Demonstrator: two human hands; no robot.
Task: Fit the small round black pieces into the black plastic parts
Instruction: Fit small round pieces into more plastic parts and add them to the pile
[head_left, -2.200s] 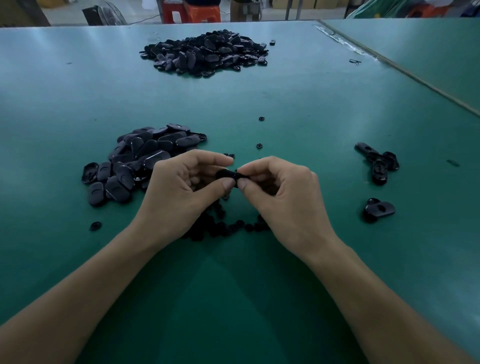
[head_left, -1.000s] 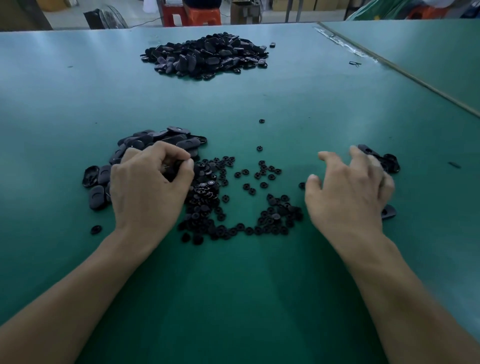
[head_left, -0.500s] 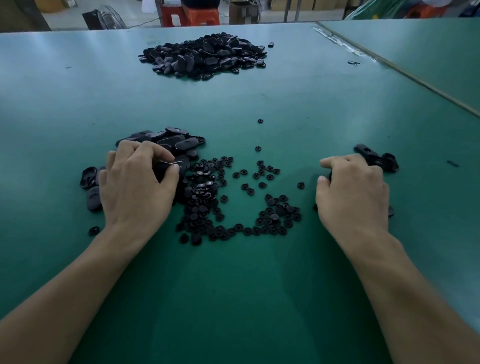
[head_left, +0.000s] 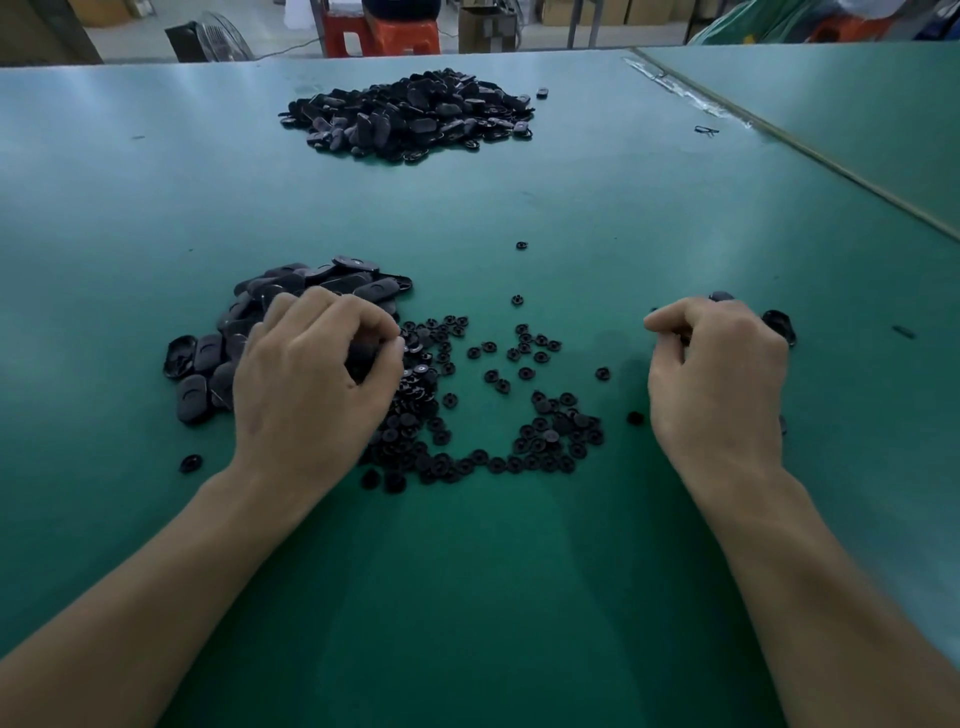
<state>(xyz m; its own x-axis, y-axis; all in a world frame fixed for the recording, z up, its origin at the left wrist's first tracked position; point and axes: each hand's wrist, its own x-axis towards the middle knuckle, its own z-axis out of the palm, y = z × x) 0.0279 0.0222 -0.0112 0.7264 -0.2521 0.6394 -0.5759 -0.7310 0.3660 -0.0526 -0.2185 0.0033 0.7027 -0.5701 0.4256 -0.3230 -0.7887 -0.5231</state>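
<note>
Small round black pieces lie scattered on the green table between my hands. To their left is a pile of oval black plastic parts. My left hand rests on that pile, with thumb and curled fingers pinching one dark part at its right edge. My right hand sits palm down with its fingers curled in, and nothing shows in it. It partly covers a few black parts at the right.
A larger heap of black parts lies at the far middle of the table. Single pieces lie apart. A second green table adjoins on the right. An orange stool and a fan stand beyond.
My hands were together on one part; they then separated. The right went to the parts at the right, spread, then curled. The left went to the near pile and closed on a part.
</note>
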